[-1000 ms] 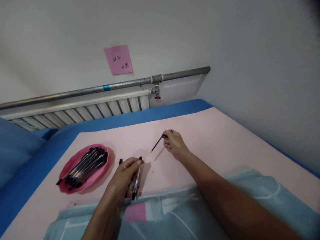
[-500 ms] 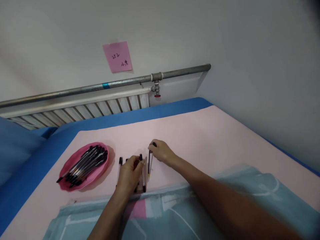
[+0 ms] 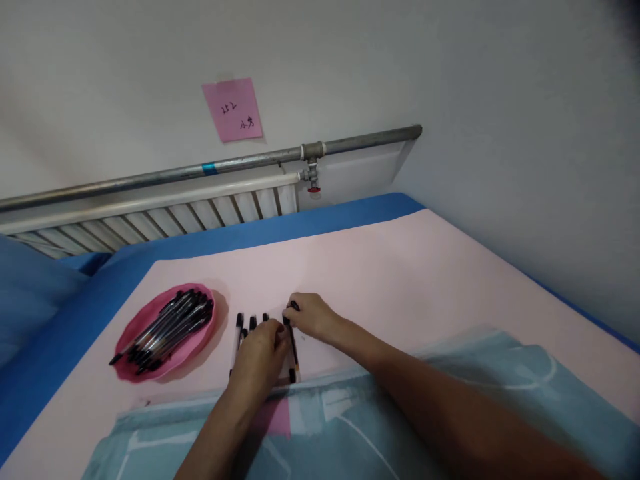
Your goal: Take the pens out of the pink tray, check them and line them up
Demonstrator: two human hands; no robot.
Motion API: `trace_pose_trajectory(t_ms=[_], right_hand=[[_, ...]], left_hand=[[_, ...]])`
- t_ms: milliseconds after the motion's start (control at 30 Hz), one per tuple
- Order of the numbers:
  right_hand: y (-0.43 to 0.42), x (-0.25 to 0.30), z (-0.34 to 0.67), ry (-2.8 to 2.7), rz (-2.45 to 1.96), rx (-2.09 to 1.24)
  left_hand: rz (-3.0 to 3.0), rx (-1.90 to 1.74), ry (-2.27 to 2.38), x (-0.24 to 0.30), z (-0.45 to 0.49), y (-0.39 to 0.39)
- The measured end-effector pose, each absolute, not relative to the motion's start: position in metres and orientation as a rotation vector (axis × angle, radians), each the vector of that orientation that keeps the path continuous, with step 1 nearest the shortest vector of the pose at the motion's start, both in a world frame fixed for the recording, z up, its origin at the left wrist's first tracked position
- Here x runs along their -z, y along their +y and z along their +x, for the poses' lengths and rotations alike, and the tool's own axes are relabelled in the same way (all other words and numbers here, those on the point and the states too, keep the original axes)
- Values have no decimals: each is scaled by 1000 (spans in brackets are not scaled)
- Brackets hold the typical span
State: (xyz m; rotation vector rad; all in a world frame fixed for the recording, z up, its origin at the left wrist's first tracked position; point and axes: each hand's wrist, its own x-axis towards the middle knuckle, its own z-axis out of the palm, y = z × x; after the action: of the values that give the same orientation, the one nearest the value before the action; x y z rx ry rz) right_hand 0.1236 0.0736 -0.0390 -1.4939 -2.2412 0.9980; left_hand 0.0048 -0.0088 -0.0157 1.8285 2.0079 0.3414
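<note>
My left hand (image 3: 260, 350) bends over a row of pens, its fingers curled and their tips against a clear-barrelled black pen (image 3: 292, 375). The hand hides much of that pen. Just to the right, my right hand (image 3: 313, 315) pinches a thin dark pen refill (image 3: 295, 347) with a yellowish lower end. A small black part (image 3: 295, 305) shows at the fingers. The refill lies close alongside the pen; whether they touch I cannot tell. Several capped pens, among them a black-capped pen (image 3: 240, 320), lie left of and partly under my left hand.
A pink oval bowl (image 3: 120, 365) full of black pens stands at the left on the pink sheet (image 3: 360, 267). Nearest me lies a blue-green patterned cloth (image 3: 320, 440). Behind are a white radiator (image 3: 200, 217), a metal pipe (image 3: 250, 160) and a pink note (image 3: 233, 110).
My right hand has moved down and left, bringing the refill beside the pen. My left hand has shifted slightly down, and more pen caps show beyond it.
</note>
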Motion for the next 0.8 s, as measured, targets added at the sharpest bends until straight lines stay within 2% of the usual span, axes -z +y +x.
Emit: trace_pose_trajectory(t_ms=[267,433,667,800], right_hand=[[74,25,128,-2451,-1476,-943],[69,4,138,-2541,-1431,-1069],[56,-6,145,-2619,-1293,-1460],[57,-2,145,-2609,-1293,-1410]], left_hand=[[2019,-33,1973,10,19,-13],[2058,11,1957,10,21,-14],[1980,8,1943,10,10,-12],[1963,1,1951,10,9,-12]])
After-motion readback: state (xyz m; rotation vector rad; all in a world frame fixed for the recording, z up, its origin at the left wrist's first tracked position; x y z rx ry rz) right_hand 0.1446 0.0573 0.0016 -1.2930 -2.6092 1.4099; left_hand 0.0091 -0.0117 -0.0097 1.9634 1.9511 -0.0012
